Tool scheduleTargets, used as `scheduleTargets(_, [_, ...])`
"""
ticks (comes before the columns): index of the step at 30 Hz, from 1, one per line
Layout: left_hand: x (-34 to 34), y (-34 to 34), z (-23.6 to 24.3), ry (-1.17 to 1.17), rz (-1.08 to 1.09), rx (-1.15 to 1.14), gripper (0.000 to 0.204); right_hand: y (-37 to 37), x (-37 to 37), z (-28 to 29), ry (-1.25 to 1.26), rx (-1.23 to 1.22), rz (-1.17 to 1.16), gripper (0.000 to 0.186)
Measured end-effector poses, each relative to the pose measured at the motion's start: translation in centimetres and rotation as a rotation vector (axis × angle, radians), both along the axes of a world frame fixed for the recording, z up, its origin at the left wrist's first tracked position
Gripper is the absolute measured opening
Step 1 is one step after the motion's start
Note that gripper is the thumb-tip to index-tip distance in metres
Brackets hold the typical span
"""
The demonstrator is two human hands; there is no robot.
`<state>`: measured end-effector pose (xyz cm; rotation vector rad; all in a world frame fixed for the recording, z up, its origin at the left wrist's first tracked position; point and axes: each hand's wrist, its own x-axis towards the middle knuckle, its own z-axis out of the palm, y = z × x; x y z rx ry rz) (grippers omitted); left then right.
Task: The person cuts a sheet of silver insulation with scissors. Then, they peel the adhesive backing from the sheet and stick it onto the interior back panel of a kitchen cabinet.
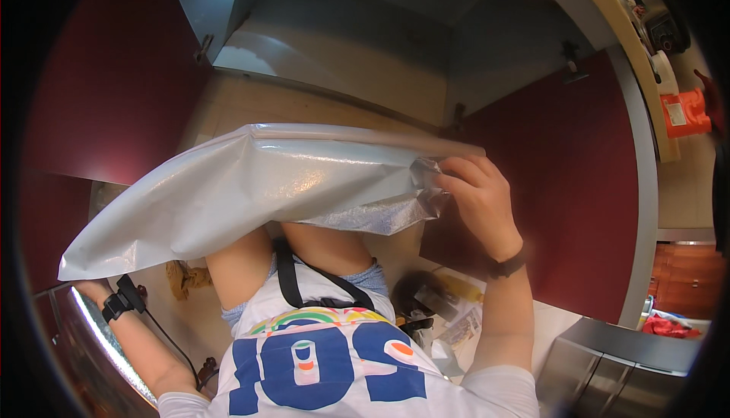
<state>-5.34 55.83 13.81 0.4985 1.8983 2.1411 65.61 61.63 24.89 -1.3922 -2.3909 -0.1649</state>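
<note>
A large silvery-white sheet, shiny like foil or plastic, stretches across in front of me above my thighs. Its far edge looks folded or rolled, and its right end is crumpled, with a brighter silver face showing underneath. My right hand pinches that crumpled end, fingers closed on it. At the sheet's lower left corner is my left hand; its fingers are hidden by the sheet, so its grip does not show. Both wrists wear dark bands.
Ahead stands an open low cabinet with pipes at its back. Dark red doors flank it, the left door and the right door. A counter edge and an orange-red container are at right. Clutter lies near my right side.
</note>
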Motion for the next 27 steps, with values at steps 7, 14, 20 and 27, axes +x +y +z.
scheduleTargets(7, [-1.0, 0.1, -0.2, -0.069, -0.177, 0.032, 0.030, -0.5, -0.2, 1.1, -0.026, -0.047, 0.140, 0.015])
scheduleTargets(14, [-1.6, 0.5, 0.9, -0.029, -0.210, -0.061, 0.031, -1.2, -0.4, 2.6, -0.051, -0.109, 0.167, 0.011])
scheduleTargets(20, [-5.8, 0.9, -0.7, -0.107, -0.153, -0.120, 0.028, -1.6, 0.3, 3.6, -0.058, -0.049, 0.101, 0.011])
scheduleTargets(27, [-4.9, 1.3, -0.6, -0.089, -0.147, -0.141, 0.026, -2.3, 0.7, 3.9, -0.078, -0.030, 0.040, 0.012])
